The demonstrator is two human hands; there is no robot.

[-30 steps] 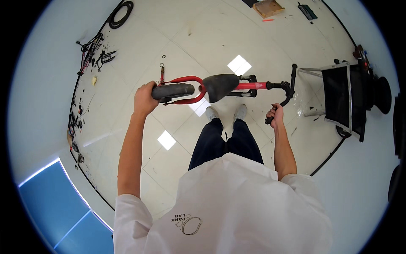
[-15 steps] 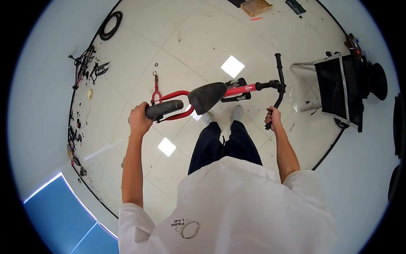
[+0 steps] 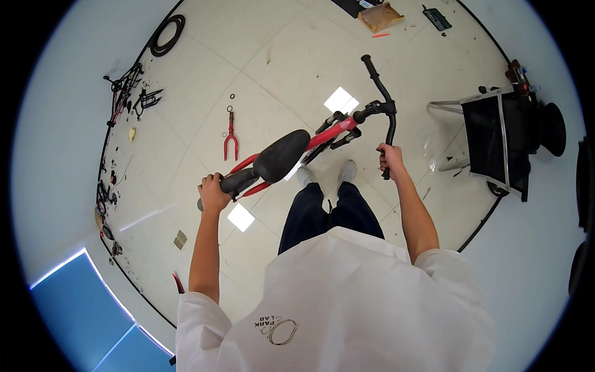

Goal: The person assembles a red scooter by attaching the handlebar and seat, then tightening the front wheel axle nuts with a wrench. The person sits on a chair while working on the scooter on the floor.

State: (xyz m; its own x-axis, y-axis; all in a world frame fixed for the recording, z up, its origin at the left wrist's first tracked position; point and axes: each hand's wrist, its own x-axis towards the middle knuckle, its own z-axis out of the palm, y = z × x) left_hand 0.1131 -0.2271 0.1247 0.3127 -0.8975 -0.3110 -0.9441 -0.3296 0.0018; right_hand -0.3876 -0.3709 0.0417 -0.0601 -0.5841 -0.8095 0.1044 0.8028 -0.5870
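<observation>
A small bicycle with a red frame (image 3: 328,137) stretches across in front of me, slanting from lower left to upper right. Its black saddle (image 3: 281,155) covers part of the frame below it. My left hand (image 3: 214,191) is wrapped over the dark rear wheel (image 3: 238,181) at the left end. At the other end, my right hand (image 3: 390,159) grips the near end of the black handlebar (image 3: 391,128). Beyond the rear wheel a red fork (image 3: 231,137) lies on the floor, with small rings by its tip.
A black folding chair (image 3: 489,133) stands at the right. Along the left wall lie several bike parts (image 3: 127,90) and a coiled tyre (image 3: 167,35). An open cardboard box (image 3: 380,17) and a green case (image 3: 437,18) are at the far side. My feet (image 3: 347,168) are below the frame.
The bicycle has turned anticlockwise and shifted left. Its rear wheel has come nearer me, the handlebar's far end has swung away, and the red fork now shows fully. Both hands keep their grip.
</observation>
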